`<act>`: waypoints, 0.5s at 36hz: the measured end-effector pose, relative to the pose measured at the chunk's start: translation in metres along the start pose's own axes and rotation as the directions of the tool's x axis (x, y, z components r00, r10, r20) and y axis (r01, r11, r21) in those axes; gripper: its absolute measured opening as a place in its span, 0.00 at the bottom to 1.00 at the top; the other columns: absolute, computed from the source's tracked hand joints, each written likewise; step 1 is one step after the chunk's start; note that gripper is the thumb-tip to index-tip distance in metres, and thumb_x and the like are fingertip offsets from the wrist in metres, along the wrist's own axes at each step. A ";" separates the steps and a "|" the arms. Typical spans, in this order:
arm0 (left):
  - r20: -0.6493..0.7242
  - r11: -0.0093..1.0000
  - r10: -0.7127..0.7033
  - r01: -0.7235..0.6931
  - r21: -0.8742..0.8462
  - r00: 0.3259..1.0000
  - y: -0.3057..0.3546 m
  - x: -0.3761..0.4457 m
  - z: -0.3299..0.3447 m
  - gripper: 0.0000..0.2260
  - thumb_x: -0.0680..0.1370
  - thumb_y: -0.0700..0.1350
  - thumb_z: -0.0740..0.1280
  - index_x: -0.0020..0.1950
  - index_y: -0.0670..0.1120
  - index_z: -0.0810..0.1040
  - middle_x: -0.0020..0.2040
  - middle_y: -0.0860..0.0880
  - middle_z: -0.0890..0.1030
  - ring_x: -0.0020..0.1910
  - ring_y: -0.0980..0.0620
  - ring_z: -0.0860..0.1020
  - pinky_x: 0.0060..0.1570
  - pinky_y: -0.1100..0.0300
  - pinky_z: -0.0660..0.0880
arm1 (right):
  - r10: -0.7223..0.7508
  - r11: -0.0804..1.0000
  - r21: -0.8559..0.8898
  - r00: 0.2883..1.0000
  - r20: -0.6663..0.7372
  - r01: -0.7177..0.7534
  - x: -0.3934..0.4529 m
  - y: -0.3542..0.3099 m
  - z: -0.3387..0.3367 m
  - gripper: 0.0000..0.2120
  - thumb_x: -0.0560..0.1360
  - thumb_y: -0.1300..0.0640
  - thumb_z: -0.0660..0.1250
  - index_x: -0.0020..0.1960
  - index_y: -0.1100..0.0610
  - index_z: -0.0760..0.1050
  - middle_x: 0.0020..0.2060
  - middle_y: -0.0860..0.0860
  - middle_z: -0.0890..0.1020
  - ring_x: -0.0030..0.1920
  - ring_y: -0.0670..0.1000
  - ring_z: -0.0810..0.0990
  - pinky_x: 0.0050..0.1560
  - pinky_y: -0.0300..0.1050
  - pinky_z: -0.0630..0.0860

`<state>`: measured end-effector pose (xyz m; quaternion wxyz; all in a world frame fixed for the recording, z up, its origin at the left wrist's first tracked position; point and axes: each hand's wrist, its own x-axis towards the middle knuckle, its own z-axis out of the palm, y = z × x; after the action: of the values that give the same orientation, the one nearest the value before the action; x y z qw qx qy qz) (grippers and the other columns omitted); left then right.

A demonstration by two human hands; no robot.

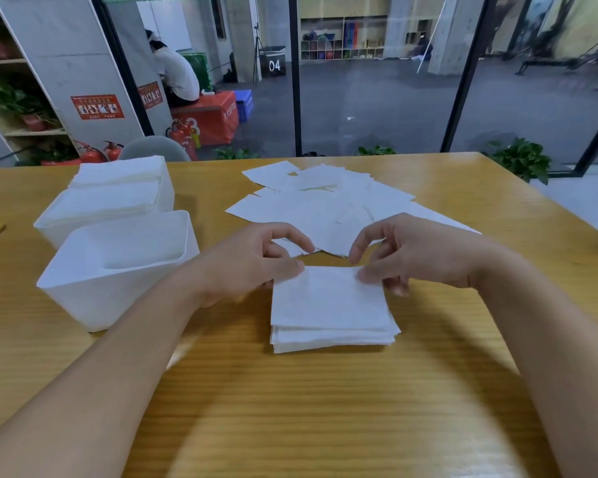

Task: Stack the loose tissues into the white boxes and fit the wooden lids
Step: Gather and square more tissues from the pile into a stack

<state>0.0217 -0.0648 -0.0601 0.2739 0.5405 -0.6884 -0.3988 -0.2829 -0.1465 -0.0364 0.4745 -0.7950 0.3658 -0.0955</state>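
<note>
Right now both hands are meeting over a neat stack of square tissues that is lying on the wooden table, near its middle. The left hand is pinching the far left corner of the top sheet between thumb and curled fingers, and the right hand is pinching the far right corner the same way, its other fingers bending loosely above. The sheets are looking thin, soft and faintly textured, their edges lining up unevenly at the front of the pile. Beyond the hands, loose tissues are lying spread flat and overlapping in a wide scatter across the far part of the table. To the left, a white plastic box with smooth tapering walls and rounded corners is standing open just beside the left forearm; how much is inside it is hard to tell. Behind it, touching or nearly touching, two more white boxes are sitting filled with tissues up to their rims. The tabletop is showing a warm yellow grain running sideways.
</note>
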 end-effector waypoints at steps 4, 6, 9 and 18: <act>0.063 1.000 -0.020 0.021 -0.005 0.998 0.002 -0.003 0.001 0.13 0.82 0.53 0.75 0.66 0.59 0.82 0.35 0.47 0.74 0.35 0.49 0.71 0.36 0.62 0.70 | 0.043 0.999 -0.031 0.998 0.044 -0.042 -0.002 -0.001 0.003 0.10 0.76 0.58 0.80 0.55 0.53 0.83 0.36 0.56 0.85 0.33 0.54 0.81 0.35 0.47 0.78; 0.071 1.000 -0.021 0.021 -0.004 0.997 0.002 -0.004 0.003 0.12 0.82 0.53 0.76 0.64 0.59 0.82 0.34 0.47 0.74 0.34 0.48 0.71 0.37 0.59 0.70 | 0.069 0.996 -0.059 0.996 0.059 -0.066 -0.002 0.000 0.003 0.10 0.76 0.57 0.79 0.55 0.53 0.82 0.36 0.57 0.85 0.33 0.54 0.81 0.35 0.47 0.78; 0.062 0.999 -0.037 0.035 0.025 0.997 0.002 -0.004 0.003 0.10 0.82 0.52 0.76 0.62 0.61 0.82 0.32 0.49 0.77 0.35 0.49 0.74 0.44 0.53 0.72 | 0.090 0.990 -0.115 0.993 0.070 -0.082 -0.001 0.001 0.005 0.11 0.76 0.55 0.79 0.55 0.52 0.81 0.37 0.56 0.86 0.32 0.53 0.80 0.37 0.48 0.77; -0.068 0.987 -0.010 0.021 0.158 0.998 -0.001 -0.002 0.002 0.10 0.78 0.61 0.78 0.55 0.60 0.85 0.30 0.53 0.71 0.31 0.52 0.68 0.40 0.53 0.68 | -0.197 0.903 -0.429 0.884 -0.423 -0.003 0.024 0.022 0.013 0.01 0.78 0.44 0.77 0.49 0.39 0.86 0.43 0.37 0.84 0.46 0.36 0.79 0.42 0.38 0.73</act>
<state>0.0211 -0.0621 -0.0616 0.2498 0.5789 -0.7043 -0.3264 -0.2704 -0.1603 -0.0660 0.1886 -0.8504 0.4375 -0.2233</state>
